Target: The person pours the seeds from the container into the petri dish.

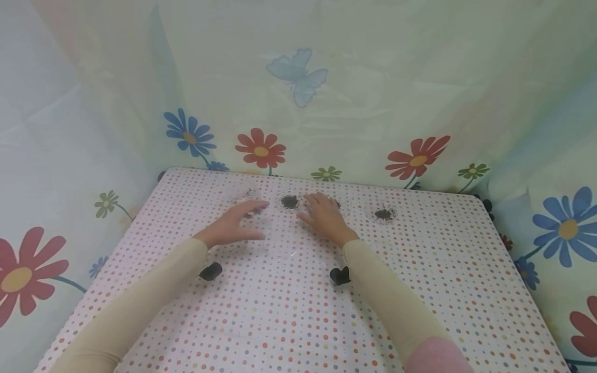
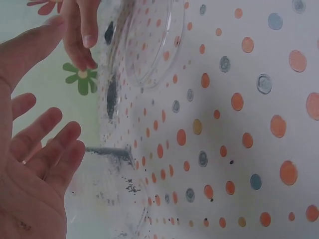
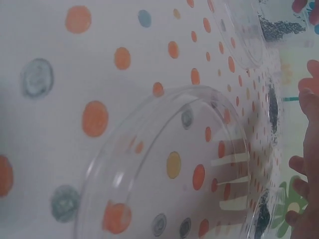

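My left hand (image 1: 233, 224) hovers over the far part of the table, thumb and fingers spread apart with nothing between them. Close beside it, in the left wrist view, is a clear container (image 2: 112, 186) with dark grains scattered on its wall. My right hand (image 1: 326, 217) reaches forward with loosely extended fingers over the row of clear dishes, partly hiding one dark pile (image 1: 337, 203). Between the hands sits another dark granular pile (image 1: 289, 202). An upturned-looking clear round dish (image 3: 172, 92) lies on the dotted cloth below the right hand.
Further right is another clear dish with dark grains (image 1: 384, 214). A dotted cloth (image 1: 261, 321) covers the table, and small dark specks lie on it near the left container. Flower-printed curtains (image 1: 354, 103) rise behind the table's far edge and at both sides.
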`<action>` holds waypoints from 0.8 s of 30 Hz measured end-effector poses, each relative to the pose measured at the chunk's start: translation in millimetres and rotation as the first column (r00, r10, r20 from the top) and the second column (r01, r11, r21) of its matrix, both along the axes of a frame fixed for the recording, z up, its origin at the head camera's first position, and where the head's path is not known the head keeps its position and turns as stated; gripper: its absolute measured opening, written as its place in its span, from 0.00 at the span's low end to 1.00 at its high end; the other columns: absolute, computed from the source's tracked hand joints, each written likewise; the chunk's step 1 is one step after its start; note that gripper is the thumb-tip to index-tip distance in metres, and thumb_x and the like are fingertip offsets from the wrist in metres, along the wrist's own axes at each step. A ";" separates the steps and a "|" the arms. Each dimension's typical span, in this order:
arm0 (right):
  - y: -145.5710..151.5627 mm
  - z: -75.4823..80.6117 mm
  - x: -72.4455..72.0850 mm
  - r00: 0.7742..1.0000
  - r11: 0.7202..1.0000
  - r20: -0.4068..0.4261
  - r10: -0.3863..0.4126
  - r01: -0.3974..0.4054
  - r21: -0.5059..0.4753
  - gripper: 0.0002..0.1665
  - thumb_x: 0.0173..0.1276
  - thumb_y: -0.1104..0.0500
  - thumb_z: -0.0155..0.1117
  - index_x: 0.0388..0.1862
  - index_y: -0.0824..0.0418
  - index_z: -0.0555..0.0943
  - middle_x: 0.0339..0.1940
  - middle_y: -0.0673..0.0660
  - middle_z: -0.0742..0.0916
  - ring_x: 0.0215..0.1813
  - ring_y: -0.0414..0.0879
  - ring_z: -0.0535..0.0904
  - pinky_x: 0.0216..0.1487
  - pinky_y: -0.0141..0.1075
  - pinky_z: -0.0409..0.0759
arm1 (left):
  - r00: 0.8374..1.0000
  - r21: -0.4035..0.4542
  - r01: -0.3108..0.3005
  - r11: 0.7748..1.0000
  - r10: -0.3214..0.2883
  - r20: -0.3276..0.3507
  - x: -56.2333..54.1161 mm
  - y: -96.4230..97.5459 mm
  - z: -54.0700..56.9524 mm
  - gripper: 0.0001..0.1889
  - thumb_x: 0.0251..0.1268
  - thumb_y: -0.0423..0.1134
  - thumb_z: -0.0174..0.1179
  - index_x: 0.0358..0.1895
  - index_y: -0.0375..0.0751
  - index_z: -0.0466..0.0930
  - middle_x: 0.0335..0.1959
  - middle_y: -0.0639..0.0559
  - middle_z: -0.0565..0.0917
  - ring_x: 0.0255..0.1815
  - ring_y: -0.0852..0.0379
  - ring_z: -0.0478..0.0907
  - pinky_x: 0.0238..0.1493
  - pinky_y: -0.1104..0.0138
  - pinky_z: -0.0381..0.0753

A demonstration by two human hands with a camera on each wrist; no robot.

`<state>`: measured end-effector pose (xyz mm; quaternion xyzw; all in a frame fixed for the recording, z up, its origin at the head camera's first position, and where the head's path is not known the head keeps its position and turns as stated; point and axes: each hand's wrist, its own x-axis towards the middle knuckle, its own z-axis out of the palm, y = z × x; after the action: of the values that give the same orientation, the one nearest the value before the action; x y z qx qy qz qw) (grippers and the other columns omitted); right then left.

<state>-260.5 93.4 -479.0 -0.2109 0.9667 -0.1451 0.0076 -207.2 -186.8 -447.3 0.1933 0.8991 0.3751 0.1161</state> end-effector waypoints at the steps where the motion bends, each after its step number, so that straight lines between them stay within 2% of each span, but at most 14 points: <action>1: 0.1 0.0 -0.4 1.000 1.000 0.002 -0.003 0.003 -0.002 0.38 0.73 0.37 0.49 0.73 0.57 0.62 0.73 0.60 0.69 0.77 0.56 0.58 0.77 0.57 0.53 | 1.000 -0.001 0.004 1.000 -0.004 0.003 0.2 0.8 -1.3 0.43 0.52 0.50 0.72 0.72 0.64 0.60 0.72 0.57 0.67 0.70 0.48 0.67 0.67 0.47 0.71; 8: 0.4 2.0 -4.6 1.000 0.999 0.005 -0.002 0.003 -0.038 0.39 0.72 0.38 0.50 0.73 0.59 0.62 0.72 0.61 0.70 0.76 0.57 0.59 0.77 0.56 0.54 | 0.999 -0.012 0.039 0.999 -0.039 0.020 2.2 8.8 -7.2 0.45 0.50 0.50 0.73 0.73 0.61 0.60 0.72 0.56 0.66 0.69 0.49 0.67 0.66 0.49 0.73; 12: 1.3 2.2 -7.7 1.000 0.999 0.011 -0.008 0.009 -0.050 0.39 0.72 0.38 0.51 0.73 0.59 0.62 0.72 0.61 0.70 0.76 0.57 0.60 0.77 0.56 0.54 | 0.998 -0.031 0.050 0.998 -0.050 0.025 2.5 13.3 -12.4 0.45 0.50 0.51 0.72 0.73 0.63 0.59 0.72 0.57 0.66 0.70 0.50 0.67 0.67 0.49 0.72; 16: 0.8 -0.5 -11.5 1.000 0.999 0.012 -0.007 0.007 -0.044 0.40 0.72 0.38 0.51 0.74 0.60 0.61 0.72 0.62 0.70 0.75 0.57 0.60 0.77 0.56 0.55 | 0.998 -0.059 0.054 0.997 -0.052 0.047 4.3 17.1 -17.3 0.45 0.50 0.52 0.72 0.73 0.66 0.58 0.73 0.58 0.65 0.72 0.51 0.64 0.70 0.47 0.67; 24: -4.9 -5.4 -15.2 1.000 0.999 0.023 -0.007 0.008 -0.048 0.39 0.72 0.40 0.52 0.74 0.60 0.62 0.73 0.62 0.69 0.76 0.58 0.59 0.77 0.57 0.53 | 0.994 -0.091 0.096 0.991 -0.092 0.051 8.4 21.1 -24.7 0.47 0.47 0.53 0.74 0.74 0.63 0.59 0.76 0.59 0.60 0.78 0.52 0.54 0.76 0.48 0.57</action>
<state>-275.7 88.5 -484.4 -0.2059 0.9635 -0.1706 0.0130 -198.8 -165.7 -472.0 0.2211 0.9025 0.3314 0.1634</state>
